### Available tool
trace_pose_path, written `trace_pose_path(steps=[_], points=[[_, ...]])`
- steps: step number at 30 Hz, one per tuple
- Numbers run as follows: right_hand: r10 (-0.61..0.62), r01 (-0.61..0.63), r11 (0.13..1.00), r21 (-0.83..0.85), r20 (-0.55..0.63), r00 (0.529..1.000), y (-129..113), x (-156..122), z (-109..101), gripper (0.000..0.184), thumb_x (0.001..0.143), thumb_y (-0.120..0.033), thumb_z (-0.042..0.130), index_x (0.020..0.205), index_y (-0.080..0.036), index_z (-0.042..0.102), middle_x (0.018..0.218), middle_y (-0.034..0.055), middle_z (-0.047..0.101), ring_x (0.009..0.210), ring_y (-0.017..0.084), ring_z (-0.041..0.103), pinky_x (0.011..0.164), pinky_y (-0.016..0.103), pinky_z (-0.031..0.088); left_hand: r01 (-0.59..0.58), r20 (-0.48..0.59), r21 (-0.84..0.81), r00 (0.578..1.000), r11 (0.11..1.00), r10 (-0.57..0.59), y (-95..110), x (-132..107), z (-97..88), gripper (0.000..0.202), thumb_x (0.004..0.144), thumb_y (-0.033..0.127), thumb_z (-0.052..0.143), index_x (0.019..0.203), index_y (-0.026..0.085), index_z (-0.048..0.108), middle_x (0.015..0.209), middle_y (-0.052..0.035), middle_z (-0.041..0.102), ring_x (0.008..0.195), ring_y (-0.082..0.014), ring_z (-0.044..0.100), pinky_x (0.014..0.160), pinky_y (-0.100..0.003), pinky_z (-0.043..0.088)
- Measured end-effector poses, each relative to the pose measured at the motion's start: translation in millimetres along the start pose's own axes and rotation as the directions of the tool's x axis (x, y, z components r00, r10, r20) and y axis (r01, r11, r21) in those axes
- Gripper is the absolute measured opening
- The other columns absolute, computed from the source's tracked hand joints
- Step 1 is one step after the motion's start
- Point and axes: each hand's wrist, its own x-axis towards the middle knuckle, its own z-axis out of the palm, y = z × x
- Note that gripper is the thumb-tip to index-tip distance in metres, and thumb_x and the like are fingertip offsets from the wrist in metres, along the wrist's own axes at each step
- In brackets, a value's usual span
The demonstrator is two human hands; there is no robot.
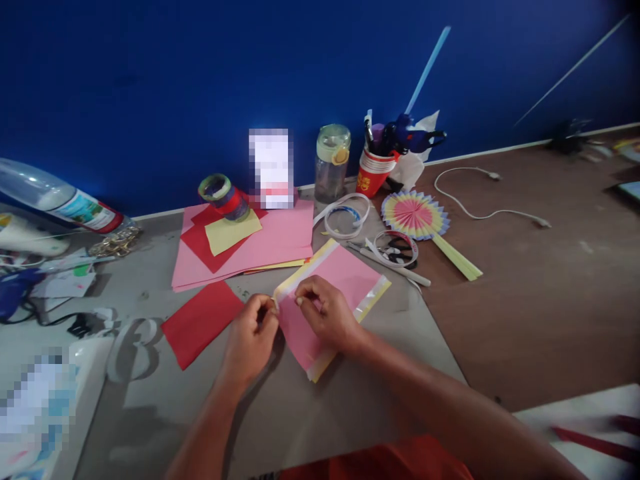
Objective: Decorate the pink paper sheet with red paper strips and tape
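Note:
A pink paper (345,270) with yellow edges lies at a slant in front of me. Pale, shiny tape strips run along its edges. My left hand (250,340) is closed in a pinch at the paper's left corner. Over the paper's left part, my right hand (327,313) is closed too, thumb against fingers; whatever is between them is too small to make out. Left of my left hand lies a red paper piece (203,323). Behind the hands are stacked pink sheets (290,230) topped by red and yellow pieces.
Tape rolls (350,217), scissors (400,250) and a folded paper fan (415,215) lie at the right. A clear bottle (331,173), a red cup (373,175) of tools and a lit phone (274,170) stand by the blue wall. A plastic bottle (75,207) leans at the left.

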Motion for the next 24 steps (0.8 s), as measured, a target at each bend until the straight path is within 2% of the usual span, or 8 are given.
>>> trace_pose_path(steps=[2,4,6,8,11,15,19,24], points=[[-0.085,0.079,0.979,-0.185,-0.023,0.996,2,0,-3,0.020,0.080,-0.015,0.049,0.098,-0.015,0.059,0.103,0.0121,0.061,0.099,0.021,0.056,0.088,0.035,0.045,0.023,0.039,0.076,0.999,0.997,-0.026,-5,5,-8.5,0.012,0.081,0.032,0.046,0.077,0.022,0.049,0.060,0.0064,0.048,0.052,-0.0106,0.047,0.052,-0.020,0.038],[-0.103,0.108,0.912,-0.395,0.034,0.994,3,0,-5,0.034,0.080,-0.019,0.055,0.113,-0.012,0.057,0.124,0.0170,0.056,0.120,0.029,0.045,0.104,0.046,0.034,0.032,0.029,0.160,0.999,0.987,-0.037,-9,10,-15.8,0.013,0.080,0.033,0.045,0.076,0.022,0.048,0.061,0.0055,0.051,0.054,-0.0116,0.049,0.054,-0.021,0.039],[-0.043,0.097,0.831,-0.548,0.111,0.993,3,-1,-5,0.043,0.080,-0.024,0.060,0.121,-0.011,0.055,0.135,0.0183,0.049,0.129,0.034,0.036,0.110,0.052,0.023,0.047,-0.061,0.232,0.998,0.972,-0.034,-12,13,-19.9,0.013,0.080,0.034,0.044,0.076,0.022,0.048,0.067,0.0029,0.056,0.059,-0.0138,0.054,0.058,-0.023,0.042],[0.020,0.091,0.778,-0.622,0.169,0.985,0,-1,-4,0.045,0.081,-0.029,0.063,0.121,-0.010,0.056,0.139,0.0188,0.046,0.131,0.036,0.034,0.111,0.052,0.021,0.063,-0.151,0.274,0.988,0.960,-0.022,-14,16,-20.1,0.014,0.082,0.035,0.042,0.082,0.023,0.049,0.077,-0.0010,0.062,0.068,-0.0171,0.060,0.062,-0.026,0.044],[0.053,0.094,0.739,-0.667,0.197,0.979,-6,-1,-2,0.042,0.081,-0.032,0.063,0.117,-0.011,0.059,0.139,0.0182,0.045,0.131,0.035,0.034,0.109,0.049,0.025,0.070,-0.178,0.291,0.984,0.954,-0.018,-17,18,-16.3,0.026,0.087,0.039,0.038,0.102,0.022,0.051,0.092,-0.0059,0.066,0.081,-0.0217,0.064,0.066,-0.029,0.046],[0.057,0.089,0.708,-0.700,0.183,0.982,-11,-1,-2,0.039,0.081,-0.035,0.064,0.114,-0.014,0.060,0.137,0.0164,0.046,0.129,0.034,0.035,0.107,0.048,0.029,0.103,-0.140,0.352,0.989,0.930,-0.057,-23,20,-13.5,0.044,0.085,0.041,0.047,0.123,0.021,0.044,0.091,-0.0049,0.067,0.077,-0.0221,0.065,0.063,-0.029,0.045],[0.040,0.119,0.691,-0.713,0.202,0.979,-14,-2,-4,0.035,0.082,-0.035,0.063,0.110,-0.015,0.061,0.133,0.0152,0.050,0.124,0.032,0.040,0.104,0.045,0.033,0.074,-0.133,0.329,0.991,0.942,-0.031,-29,22,-15.9,0.038,0.085,0.035,0.046,0.121,0.022,0.048,0.088,-0.0025,0.068,0.075,-0.0196,0.064,0.066,-0.028,0.044],[0.056,0.124,0.709,-0.694,0.231,0.971,-21,2,-15,0.029,0.082,-0.033,0.062,0.104,-0.015,0.062,0.118,0.0137,0.058,0.113,0.028,0.049,0.095,0.040,0.040,0.016,-0.141,0.258,0.990,0.966,0.021,-27,23,-19.2,0.033,0.084,0.036,0.043,0.113,0.023,0.053,0.081,-0.0005,0.065,0.072,-0.0179,0.060,0.066,-0.026,0.043]])
